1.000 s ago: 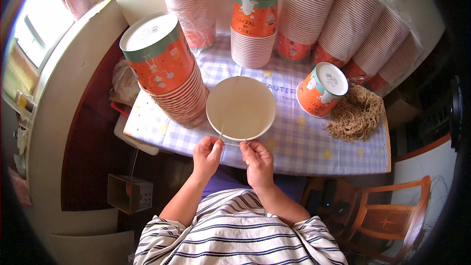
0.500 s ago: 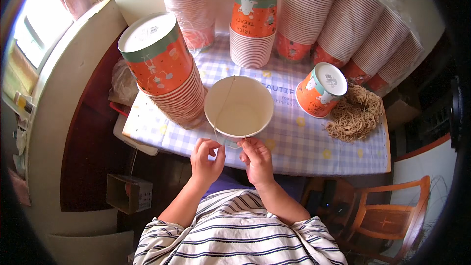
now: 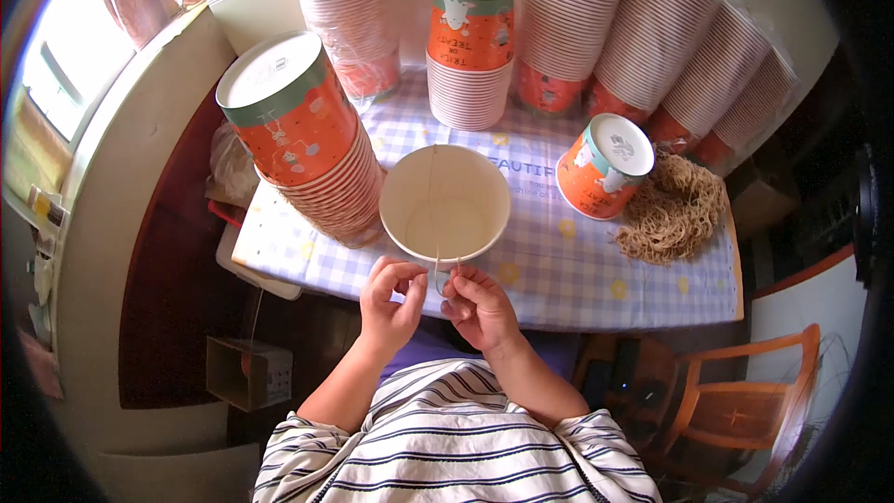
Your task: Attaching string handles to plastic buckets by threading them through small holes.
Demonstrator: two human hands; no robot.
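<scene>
A white-lined paper bucket (image 3: 466,200) stands mouth up at the table's near edge. A thin cord (image 3: 435,188) runs from its far rim across the mouth to the near side, where it curves down in a small loop between my hands. My right hand (image 3: 484,307) is closed at the near rim, thumb and fingertips pinching the cord. Beside it on the left, my left hand (image 3: 389,303) is closed with curled fingers and the thumb against them; what lies in that pinch is too small to make out.
Upside-down stacked orange buckets (image 3: 298,130) rise at the left, another stack (image 3: 470,56) behind. One inverted bucket (image 3: 601,168) sits at the right by a bundle of tan cords (image 3: 675,210). Wrapped bucket stacks (image 3: 568,19) line the back. A checked cloth (image 3: 559,270) covers the table; a wooden chair (image 3: 736,410) stands lower right.
The cord has shifted from a slant to nearly straight across the bucket's mouth. My right hand has turned slightly, and the loop between my hands now hangs lower. The whole view has shifted a little.
</scene>
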